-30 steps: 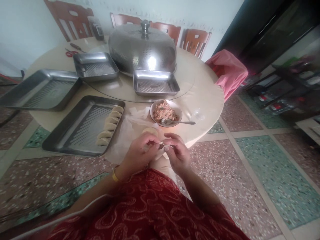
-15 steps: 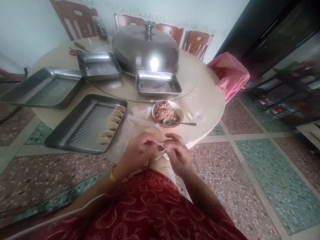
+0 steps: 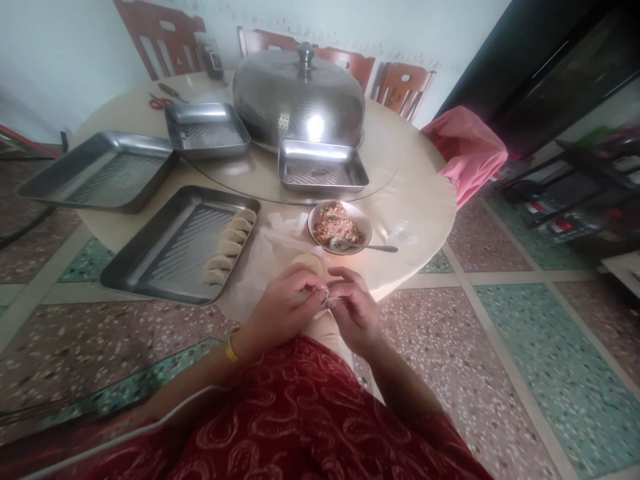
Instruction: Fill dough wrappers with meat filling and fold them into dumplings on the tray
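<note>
Close to my body, my left hand (image 3: 285, 307) and my right hand (image 3: 354, 310) meet with fingertips pinched on a dumpling (image 3: 327, 297); most of it is hidden by my fingers. Just beyond them lies a round dumpling wrapper (image 3: 307, 263) on crumpled white paper (image 3: 275, 239). A bowl of minced filling (image 3: 336, 224) stands past the wrapper, with a metal spoon (image 3: 373, 248) resting in it, handle to the right. To the left, a large metal tray (image 3: 165, 247) holds a row of several folded dumplings (image 3: 229, 248) along its right side.
More metal trays (image 3: 100, 175) sit on the round table (image 3: 415, 180). A big perforated metal dome lid (image 3: 300, 100) covers its middle. Red-handled scissors (image 3: 160, 103) and a dark bottle (image 3: 213, 59) are at the back left. Pink cloth (image 3: 470, 150) hangs at the right.
The view has shifted slightly, so the table appears a little further right. My fingertips have drawn closer together on the dumpling, which shows less between them.
</note>
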Motion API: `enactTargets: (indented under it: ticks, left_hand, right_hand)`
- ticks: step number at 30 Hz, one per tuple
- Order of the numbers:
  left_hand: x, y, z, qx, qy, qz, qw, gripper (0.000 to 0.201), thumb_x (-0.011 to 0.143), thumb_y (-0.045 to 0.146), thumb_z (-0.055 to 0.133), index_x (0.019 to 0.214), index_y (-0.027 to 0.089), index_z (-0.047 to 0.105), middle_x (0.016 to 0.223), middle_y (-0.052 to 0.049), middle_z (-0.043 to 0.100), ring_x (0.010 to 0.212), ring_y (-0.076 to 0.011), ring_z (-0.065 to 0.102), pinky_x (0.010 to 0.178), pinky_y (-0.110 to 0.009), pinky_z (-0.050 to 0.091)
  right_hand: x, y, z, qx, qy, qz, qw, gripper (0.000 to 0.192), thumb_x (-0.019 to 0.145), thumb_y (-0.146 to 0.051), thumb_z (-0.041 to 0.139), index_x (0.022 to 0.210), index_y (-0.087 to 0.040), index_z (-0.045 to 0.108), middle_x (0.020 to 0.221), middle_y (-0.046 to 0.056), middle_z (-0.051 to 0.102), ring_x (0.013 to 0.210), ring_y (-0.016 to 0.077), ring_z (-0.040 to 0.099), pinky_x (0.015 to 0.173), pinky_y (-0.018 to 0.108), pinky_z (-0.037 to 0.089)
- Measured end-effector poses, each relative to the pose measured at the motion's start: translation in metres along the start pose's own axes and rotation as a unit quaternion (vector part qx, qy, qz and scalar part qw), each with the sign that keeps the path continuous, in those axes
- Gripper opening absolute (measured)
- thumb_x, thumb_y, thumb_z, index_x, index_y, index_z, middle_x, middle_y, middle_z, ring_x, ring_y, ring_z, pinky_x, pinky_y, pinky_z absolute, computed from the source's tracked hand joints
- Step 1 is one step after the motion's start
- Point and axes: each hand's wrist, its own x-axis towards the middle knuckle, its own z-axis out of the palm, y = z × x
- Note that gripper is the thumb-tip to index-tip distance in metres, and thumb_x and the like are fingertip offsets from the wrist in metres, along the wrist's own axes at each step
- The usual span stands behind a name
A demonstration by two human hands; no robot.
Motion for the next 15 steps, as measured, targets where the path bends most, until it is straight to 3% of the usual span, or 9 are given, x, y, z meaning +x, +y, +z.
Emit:
enactTargets:
  ticks: [3,8,12,15]
  left_hand:
    - [-0.0022,-0.0005,0.0011,0.032,0.019,0.026,0.999,0.012,0.088,0.021,0.056,0.083,0.019,0.067,0.085,-0.004,0.067,0.081,-0.0138,0.064,0.076,-0.026,0.052]
    - [-0.0053,-0.0014,0.0032,0.062,0.031,0.088,0.994,0.012,0.088,0.022,0.058,0.094,0.018,0.068,0.09,-0.005,0.067,0.086,-0.0146,0.064,0.078,-0.026,0.054]
    - [-0.0069,-0.0019,0.0055,0.084,0.037,0.101,0.991,0.011,0.09,0.024,0.057,0.094,0.02,0.067,0.09,-0.005,0.066,0.087,-0.0146,0.063,0.078,-0.026,0.054]
    - [-0.008,-0.0034,0.0061,0.093,0.034,0.108,0.989,0.012,0.091,0.022,0.056,0.095,0.02,0.067,0.09,-0.005,0.066,0.088,-0.0147,0.062,0.079,-0.027,0.053]
  right_hand:
    - [-0.001,0.0013,0.0009,0.007,0.014,0.026,1.0,0.011,0.091,-0.018,0.057,0.098,-0.026,0.06,0.112,0.009,0.064,0.121,0.0226,0.059,0.087,0.038,0.056]
    - [-0.0028,0.0048,0.0047,0.024,0.039,0.038,0.998,0.008,0.092,-0.02,0.056,0.097,-0.026,0.059,0.098,0.006,0.067,0.121,0.0229,0.058,0.09,0.04,0.055]
    - [-0.0041,0.0053,0.0076,0.061,0.061,0.071,0.994,0.014,0.092,-0.023,0.057,0.105,-0.026,0.057,0.12,0.01,0.062,0.112,0.0204,0.063,0.085,0.036,0.057]
    - [-0.0024,0.0039,0.0071,0.041,0.055,0.048,0.997,0.024,0.092,-0.021,0.057,0.114,-0.027,0.059,0.125,0.01,0.061,0.116,0.0202,0.062,0.091,0.038,0.056]
